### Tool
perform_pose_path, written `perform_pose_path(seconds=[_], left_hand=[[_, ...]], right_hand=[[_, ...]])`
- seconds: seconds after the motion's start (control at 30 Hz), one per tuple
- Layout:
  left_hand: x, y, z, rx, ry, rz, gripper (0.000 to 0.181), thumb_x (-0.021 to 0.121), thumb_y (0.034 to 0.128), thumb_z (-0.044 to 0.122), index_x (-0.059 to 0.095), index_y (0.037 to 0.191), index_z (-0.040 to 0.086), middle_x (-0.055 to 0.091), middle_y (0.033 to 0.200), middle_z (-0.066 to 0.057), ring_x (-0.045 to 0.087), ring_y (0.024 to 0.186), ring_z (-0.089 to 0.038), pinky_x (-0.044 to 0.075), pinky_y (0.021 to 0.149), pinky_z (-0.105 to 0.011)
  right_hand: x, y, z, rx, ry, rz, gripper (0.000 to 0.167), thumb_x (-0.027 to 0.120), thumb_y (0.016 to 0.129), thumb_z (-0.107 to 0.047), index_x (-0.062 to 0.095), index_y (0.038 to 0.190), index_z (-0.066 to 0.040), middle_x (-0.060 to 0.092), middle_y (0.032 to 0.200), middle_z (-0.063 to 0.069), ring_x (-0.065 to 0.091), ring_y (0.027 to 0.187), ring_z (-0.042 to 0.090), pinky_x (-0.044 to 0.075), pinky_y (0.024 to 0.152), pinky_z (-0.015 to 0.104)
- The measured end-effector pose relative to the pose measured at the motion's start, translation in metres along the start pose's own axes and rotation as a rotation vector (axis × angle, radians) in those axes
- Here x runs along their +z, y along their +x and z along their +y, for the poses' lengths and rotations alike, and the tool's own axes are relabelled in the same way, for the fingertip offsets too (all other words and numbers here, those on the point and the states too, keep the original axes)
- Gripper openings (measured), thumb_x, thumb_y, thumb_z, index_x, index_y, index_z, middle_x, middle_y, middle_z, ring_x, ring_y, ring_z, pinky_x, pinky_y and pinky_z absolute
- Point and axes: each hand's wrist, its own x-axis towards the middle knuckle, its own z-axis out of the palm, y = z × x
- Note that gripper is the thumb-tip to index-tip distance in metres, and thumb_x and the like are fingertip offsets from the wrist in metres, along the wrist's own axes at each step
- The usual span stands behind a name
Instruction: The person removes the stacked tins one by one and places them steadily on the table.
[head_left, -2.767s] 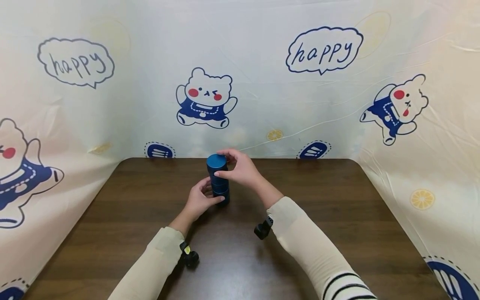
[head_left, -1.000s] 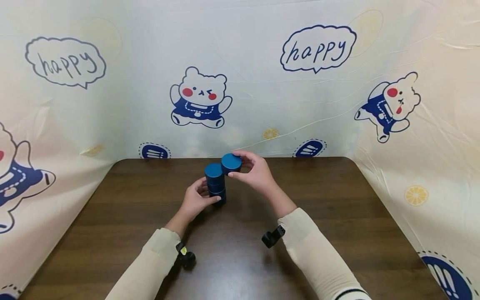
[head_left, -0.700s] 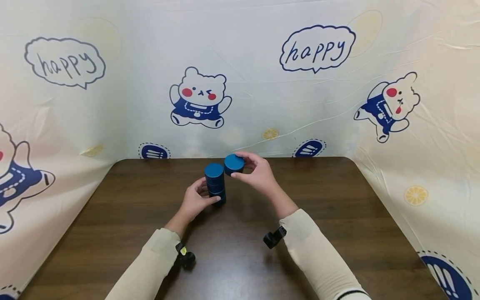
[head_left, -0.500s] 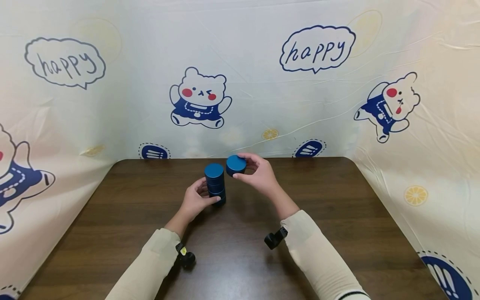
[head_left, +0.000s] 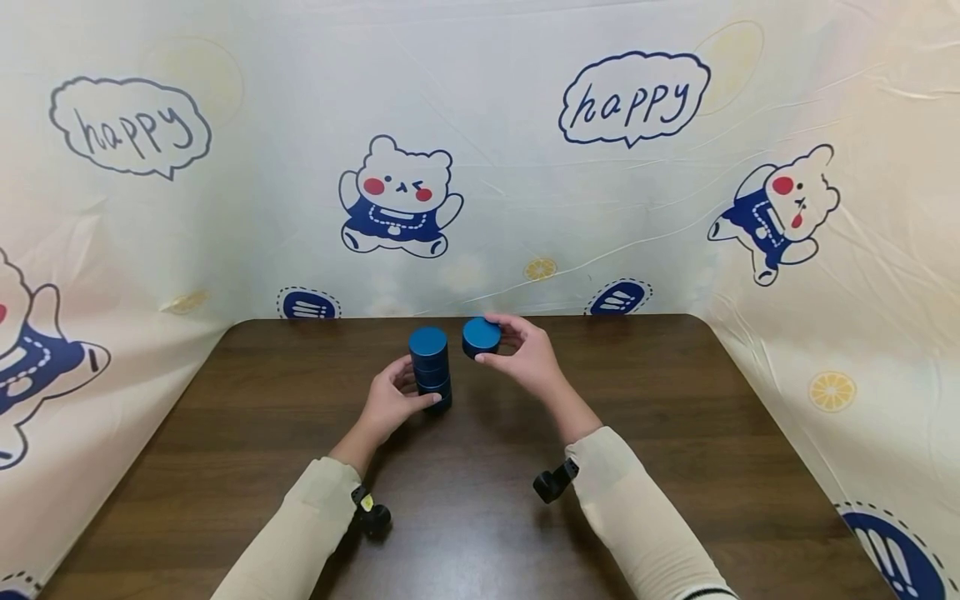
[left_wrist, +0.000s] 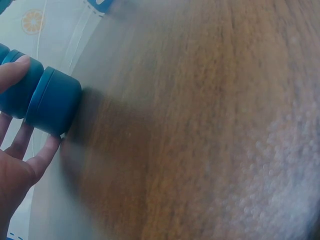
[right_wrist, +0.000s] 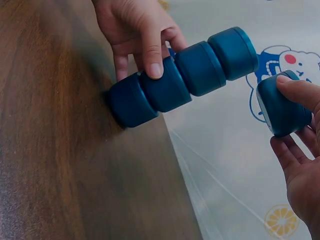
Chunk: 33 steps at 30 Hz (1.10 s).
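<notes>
Several small blue round tins stand upright in a stack near the back middle of the table. My left hand grips this stack low down, with the thumb in front and the fingers behind. In the right wrist view that thumb presses against the second tin from the bottom. My right hand pinches one separate blue tin between thumb and fingers. It hangs in the air to the right of the stack's top, apart from it. In the left wrist view only the lower tins show well.
The table has a dark wood-grain top with rounded far corners. Just behind it hangs a pale printed cloth with cartoon bears, which also runs along both sides. A small black camera sticks out from the right wrist.
My right hand has lifted the top tin off the stack, carried it to the right and lowered it a little. My left hand has kept its grip on the stack.
</notes>
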Motion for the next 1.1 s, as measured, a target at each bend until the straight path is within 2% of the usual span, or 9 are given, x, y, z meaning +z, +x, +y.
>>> perform_pose_path(seconds=[0.23, 0.43, 0.6, 0.87, 1.1], left_hand=[[0.000, 0.001, -0.002, -0.005, -0.009, -0.001, 0.068, 0.079, 0.0793, -0.001, 0.046, 0.139, 0.000, 0.053, 0.134, -0.025, 0.051, 0.122, -0.043, 0.044, 0.100, -0.053], [0.000, 0.001, -0.003, -0.007, -0.019, 0.002, 0.068, 0.079, 0.0787, -0.002, 0.047, 0.138, 0.000, 0.053, 0.134, -0.025, 0.052, 0.121, -0.043, 0.045, 0.099, -0.053], [0.000, 0.002, -0.003, 0.002, -0.013, 0.002, 0.067, 0.079, 0.0786, -0.002, 0.047, 0.138, 0.000, 0.053, 0.134, -0.025, 0.052, 0.122, -0.042, 0.045, 0.099, -0.053], [-0.001, 0.003, -0.006, -0.012, -0.023, -0.003, 0.069, 0.079, 0.0790, -0.001, 0.046, 0.139, 0.001, 0.053, 0.135, -0.024, 0.051, 0.123, -0.042, 0.045, 0.099, -0.052], [-0.001, 0.003, -0.007, -0.004, -0.034, -0.003, 0.069, 0.080, 0.0785, -0.001, 0.046, 0.139, 0.000, 0.053, 0.135, -0.024, 0.051, 0.123, -0.042, 0.045, 0.100, -0.053]], right_hand=[[0.001, -0.004, 0.010, 0.045, -0.023, 0.015, 0.053, 0.084, 0.078, -0.012, 0.063, 0.127, -0.010, 0.063, 0.123, 0.011, 0.063, 0.108, 0.027, 0.049, 0.097, 0.047], [0.002, -0.006, 0.016, 0.070, -0.048, 0.029, 0.054, 0.084, 0.077, -0.013, 0.063, 0.127, -0.012, 0.063, 0.123, 0.010, 0.063, 0.108, 0.026, 0.051, 0.096, 0.042], [0.004, -0.007, 0.021, 0.107, -0.034, 0.037, 0.053, 0.084, 0.077, -0.012, 0.064, 0.126, -0.012, 0.063, 0.124, 0.010, 0.063, 0.108, 0.026, 0.051, 0.096, 0.040], [0.005, -0.009, 0.028, 0.156, 0.031, 0.047, 0.054, 0.083, 0.078, -0.011, 0.063, 0.128, -0.009, 0.060, 0.128, 0.016, 0.060, 0.113, 0.032, 0.046, 0.100, 0.049], [0.006, -0.011, 0.036, 0.211, 0.013, 0.075, 0.054, 0.084, 0.076, -0.011, 0.065, 0.126, -0.013, 0.062, 0.125, 0.011, 0.061, 0.112, 0.029, 0.049, 0.099, 0.043]])
